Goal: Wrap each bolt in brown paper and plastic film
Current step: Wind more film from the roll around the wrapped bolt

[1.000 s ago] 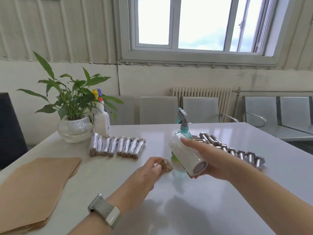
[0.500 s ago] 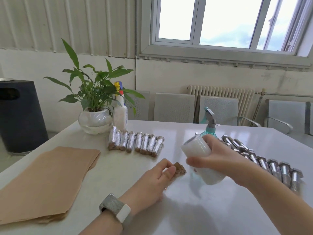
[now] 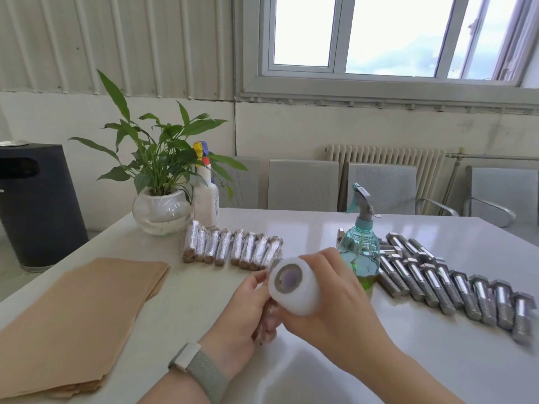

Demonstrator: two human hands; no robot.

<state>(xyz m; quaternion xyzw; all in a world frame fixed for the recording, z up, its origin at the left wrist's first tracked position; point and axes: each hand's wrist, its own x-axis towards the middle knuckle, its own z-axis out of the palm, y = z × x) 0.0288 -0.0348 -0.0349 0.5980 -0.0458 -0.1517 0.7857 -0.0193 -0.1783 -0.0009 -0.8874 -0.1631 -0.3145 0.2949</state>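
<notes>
Paper-wrapped bolt (image 3: 264,322) held above the table (image 3: 335,371), gripped in left hand (image 3: 245,310) with fingers curled round it; mostly hidden, only a brown and filmy stretch visible below the fingers. Roll of plastic film (image 3: 293,285) clasped in right hand (image 3: 332,298), fingers and thumb wrapped round its barrel, open core end facing the camera; roll touching or just above the bolt, exact contact not discernible. Watch band (image 3: 201,371) on left wrist.

Beyond the grip: row of finished bolts (image 3: 233,249), lying side by side. Right of the grip: teal spray bottle (image 3: 358,252), upright, close behind the right hand; past it, bare steel bolts (image 3: 443,284) in a diagonal row. Left of the grip, well apart: stack of brown paper (image 3: 73,319). Far left beyond: potted plant (image 3: 160,185) with white spray bottle (image 3: 205,196) just beside.
</notes>
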